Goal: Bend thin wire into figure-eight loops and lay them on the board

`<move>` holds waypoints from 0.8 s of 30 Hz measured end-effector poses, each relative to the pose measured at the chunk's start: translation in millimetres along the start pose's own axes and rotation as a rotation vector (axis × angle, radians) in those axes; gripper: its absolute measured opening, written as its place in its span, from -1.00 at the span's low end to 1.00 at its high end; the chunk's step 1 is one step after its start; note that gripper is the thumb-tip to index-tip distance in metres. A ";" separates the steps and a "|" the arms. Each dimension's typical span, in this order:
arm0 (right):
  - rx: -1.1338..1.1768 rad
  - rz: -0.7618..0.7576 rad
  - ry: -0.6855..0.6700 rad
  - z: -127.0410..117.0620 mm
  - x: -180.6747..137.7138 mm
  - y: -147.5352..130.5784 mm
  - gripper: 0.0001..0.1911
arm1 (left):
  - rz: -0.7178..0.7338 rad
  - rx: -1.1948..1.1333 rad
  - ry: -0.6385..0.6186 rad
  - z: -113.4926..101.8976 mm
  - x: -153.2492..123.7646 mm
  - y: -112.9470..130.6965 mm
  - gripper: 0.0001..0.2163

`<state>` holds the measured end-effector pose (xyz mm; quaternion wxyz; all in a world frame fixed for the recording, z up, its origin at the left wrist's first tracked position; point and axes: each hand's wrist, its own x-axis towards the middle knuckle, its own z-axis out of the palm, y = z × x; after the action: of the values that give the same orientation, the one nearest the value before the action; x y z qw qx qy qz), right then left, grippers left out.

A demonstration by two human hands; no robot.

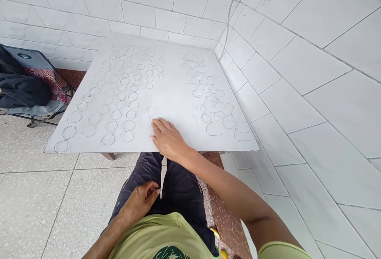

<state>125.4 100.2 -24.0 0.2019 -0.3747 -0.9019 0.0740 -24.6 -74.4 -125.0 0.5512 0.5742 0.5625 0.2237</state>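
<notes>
A white board (169, 92) lies flat in front of me, covered with rows of thin wire figure-eight loops (119, 92). My right hand (168, 138) rests on the board near its front edge, fingers together and pressed down beside a small wire loop (151, 110). Whether anything lies under the fingertips is hidden. My left hand (139, 201) sits on my thigh with its fingers loosely curled inward against the dark trousers, and I see nothing in it.
White tiled walls (297, 72) close in on the right and behind the board. A folding chair with dark clothes (26, 88) stands at the left on the speckled floor. A reddish bench (220, 219) runs under me.
</notes>
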 end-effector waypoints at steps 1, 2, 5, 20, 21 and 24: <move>-0.043 0.004 -0.007 0.9 -17.5 -3.3 -0.52 | -0.002 -0.014 0.006 -3.1 1.9 3.0 -0.75; -0.070 0.011 -0.008 1.2 -34.0 -6.5 -0.51 | -0.007 -0.024 0.013 -6.1 4.2 6.8 -0.75; -0.096 0.020 0.023 1.6 -72.4 -12.1 -0.52 | -0.016 -0.045 0.028 -13.2 12.7 18.1 -0.73; 0.348 0.074 0.324 4.1 -104.0 -7.6 -0.78 | -0.064 -0.373 0.084 -21.8 16.2 47.1 -0.59; 0.461 0.171 0.367 -1.4 -105.2 -14.7 -0.81 | -0.053 -0.403 0.113 -24.3 15.6 52.3 -0.57; 0.873 0.501 0.445 -16.3 -107.5 -34.1 -0.90 | 0.021 -0.472 0.198 -31.3 13.2 72.5 -0.50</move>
<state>178.8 -0.1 -32.6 0.5007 -0.4661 -0.6061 0.4059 -19.5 -33.2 -56.5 0.6097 0.4107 0.5401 0.4097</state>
